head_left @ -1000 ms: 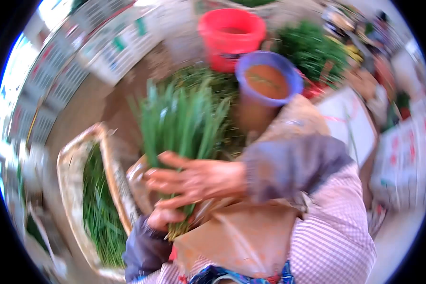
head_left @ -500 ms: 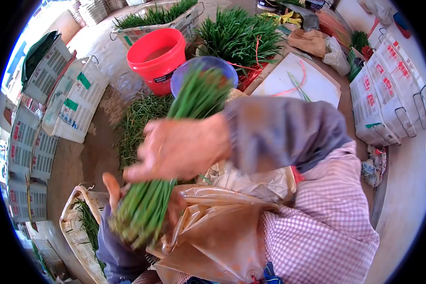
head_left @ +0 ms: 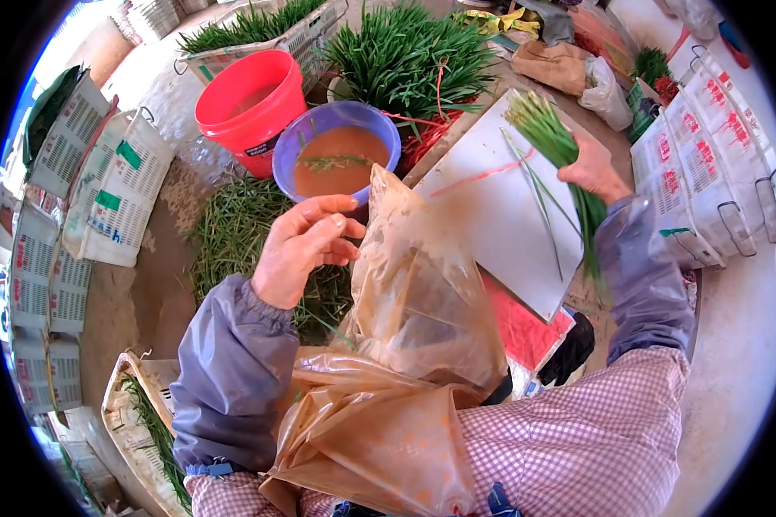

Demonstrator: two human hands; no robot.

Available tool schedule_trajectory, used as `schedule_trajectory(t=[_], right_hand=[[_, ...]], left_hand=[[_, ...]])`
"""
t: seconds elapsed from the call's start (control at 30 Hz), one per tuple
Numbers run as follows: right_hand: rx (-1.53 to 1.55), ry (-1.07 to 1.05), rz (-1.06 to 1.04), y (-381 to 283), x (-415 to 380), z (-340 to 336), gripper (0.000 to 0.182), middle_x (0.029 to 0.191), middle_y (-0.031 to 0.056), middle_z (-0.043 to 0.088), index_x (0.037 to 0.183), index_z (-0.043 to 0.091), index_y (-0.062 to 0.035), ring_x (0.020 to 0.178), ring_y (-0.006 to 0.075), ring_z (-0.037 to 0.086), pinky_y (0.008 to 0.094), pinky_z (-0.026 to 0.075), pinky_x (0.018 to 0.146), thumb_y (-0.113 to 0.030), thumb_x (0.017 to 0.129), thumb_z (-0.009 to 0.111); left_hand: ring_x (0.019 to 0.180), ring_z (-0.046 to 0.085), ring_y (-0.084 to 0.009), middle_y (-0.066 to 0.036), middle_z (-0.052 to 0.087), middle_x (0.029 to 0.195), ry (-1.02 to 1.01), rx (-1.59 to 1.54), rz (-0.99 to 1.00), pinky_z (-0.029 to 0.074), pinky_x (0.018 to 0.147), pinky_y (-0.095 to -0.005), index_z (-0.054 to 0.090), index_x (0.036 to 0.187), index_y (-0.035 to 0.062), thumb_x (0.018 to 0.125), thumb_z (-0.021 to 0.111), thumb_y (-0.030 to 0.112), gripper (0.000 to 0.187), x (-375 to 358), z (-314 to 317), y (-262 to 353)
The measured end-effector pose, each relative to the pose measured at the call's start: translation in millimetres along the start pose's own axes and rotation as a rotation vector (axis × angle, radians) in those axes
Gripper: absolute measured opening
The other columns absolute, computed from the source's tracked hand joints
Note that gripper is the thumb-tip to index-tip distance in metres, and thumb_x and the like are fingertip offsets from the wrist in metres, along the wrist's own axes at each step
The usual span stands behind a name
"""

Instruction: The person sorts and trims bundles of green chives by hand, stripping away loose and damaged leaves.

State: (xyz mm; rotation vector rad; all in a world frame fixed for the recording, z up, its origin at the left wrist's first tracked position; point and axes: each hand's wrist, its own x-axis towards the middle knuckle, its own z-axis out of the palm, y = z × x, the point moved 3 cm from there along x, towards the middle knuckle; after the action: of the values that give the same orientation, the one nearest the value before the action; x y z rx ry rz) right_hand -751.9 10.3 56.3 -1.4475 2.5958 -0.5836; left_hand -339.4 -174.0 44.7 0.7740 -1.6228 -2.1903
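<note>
My right hand is closed around a bunch of green chives above the right edge of a white board. The pale stem ends point up and left, while the leaves hang below my wrist. A pink strip of tie and a few loose chive leaves lie on the board. My left hand holds nothing, its fingers loosely bent and apart. It hovers beside brown plastic sheeting covering my legs, just below a purple basin of brown water with green bits floating in it.
A red bucket stands behind the basin. Trimmed leaves are heaped on the floor. A large pile of chives lies at the back. White crates stand left and right; another crate sits by my left arm.
My right hand has carried the chives from low on the left across to the board on the right. My left hand, formerly under the bunch, has come away and risen toward the basin.
</note>
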Motion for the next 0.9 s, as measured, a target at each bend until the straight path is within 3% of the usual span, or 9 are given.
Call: schedule_trajectory(t=[0.1,0.17,0.27,0.3,0.6,0.8,0.83,0.9], right_hand=[[0.013,0.049,0.173,32.2,13.7,54.5,0.068,0.094,0.0243,0.064,0.117,0.051,0.0032,0.091,0.0382,0.062,0.0397,0.049,0.083,-0.028,0.060,0.070],[-0.038,-0.014,0.294,20.5,20.2,79.0,0.090,0.110,0.0243,0.060,0.135,0.035,-0.0007,0.103,0.0392,0.058,0.0466,0.046,0.089,-0.042,0.064,0.074],[-0.322,-0.067,0.254,14.0,16.4,116.4,0.103,0.130,0.0249,0.048,0.143,0.024,-0.0050,0.118,0.0415,0.048,0.0589,0.038,0.094,-0.049,0.065,0.075],[-0.234,-0.163,0.257,17.6,18.8,117.0,0.108,0.141,0.0241,0.035,0.147,0.016,-0.0075,0.127,0.0427,0.038,0.0661,0.032,0.095,-0.051,0.066,0.074],[-0.154,-0.198,-0.194,26.3,2.5,114.3,0.102,0.141,0.0270,0.033,0.149,0.016,-0.0098,0.128,0.0461,0.035,0.0589,0.031,0.100,-0.044,0.070,0.072],[-0.169,-0.328,-0.127,33.2,17.6,99.8,0.102,0.144,0.0260,0.031,0.148,0.018,-0.0107,0.131,0.0432,0.033,0.0576,0.029,0.103,-0.051,0.071,0.072],[-0.181,-0.225,-0.183,37.3,27.2,89.4,0.099,0.144,0.0256,0.033,0.148,0.019,-0.0111,0.131,0.0405,0.035,0.0548,0.032,0.102,-0.052,0.074,0.069],[-0.078,0.101,-0.341,23.1,45.3,53.4,0.079,0.133,0.0264,0.047,0.142,0.035,-0.0090,0.123,0.0379,0.047,0.0462,0.040,0.098,-0.046,0.080,0.067]], left_hand=[[0.079,0.065,-0.0141,-0.007,0.066,0.097,-0.030,0.032,-0.044,0.051,0.072,-0.0274,0.054,0.122,0.0040,0.093,0.058,0.023,0.035,14.4,11.9,-6.3],[0.079,0.065,-0.0145,-0.007,0.065,0.097,-0.023,0.021,-0.084,0.051,0.072,-0.0281,0.055,0.121,0.0036,0.093,0.059,0.020,0.033,22.9,14.1,-14.1],[0.079,0.065,-0.0152,-0.007,0.065,0.097,0.040,0.024,-0.129,0.052,0.072,-0.0286,0.054,0.121,0.0038,0.093,0.058,0.020,0.033,27.7,10.2,-20.7],[0.079,0.064,-0.0159,-0.008,0.065,0.097,0.057,0.023,-0.134,0.051,0.071,-0.0290,0.054,0.120,0.0038,0.093,0.058,0.019,0.032,27.1,5.6,-23.3],[0.077,0.065,-0.0175,-0.010,0.066,0.096,0.155,-0.191,-0.204,0.053,0.070,-0.0304,0.055,0.118,0.0038,0.093,0.056,0.015,0.028,9.2,-23.3,-57.4],[0.077,0.065,-0.0181,-0.010,0.066,0.095,0.201,-0.239,-0.211,0.053,0.070,-0.0308,0.054,0.119,0.0031,0.093,0.055,0.013,0.028,-15.5,-27.0,-64.0],[0.077,0.064,-0.0180,-0.010,0.066,0.095,0.237,-0.219,-0.219,0.053,0.069,-0.0312,0.055,0.120,0.0035,0.093,0.054,0.012,0.028,-21.1,-30.8,-64.2],[0.076,0.065,-0.0179,-0.010,0.066,0.096,0.255,-0.244,-0.175,0.053,0.069,-0.0311,0.055,0.121,0.0035,0.093,0.054,0.012,0.029,-33.8,-41.0,-67.3]])
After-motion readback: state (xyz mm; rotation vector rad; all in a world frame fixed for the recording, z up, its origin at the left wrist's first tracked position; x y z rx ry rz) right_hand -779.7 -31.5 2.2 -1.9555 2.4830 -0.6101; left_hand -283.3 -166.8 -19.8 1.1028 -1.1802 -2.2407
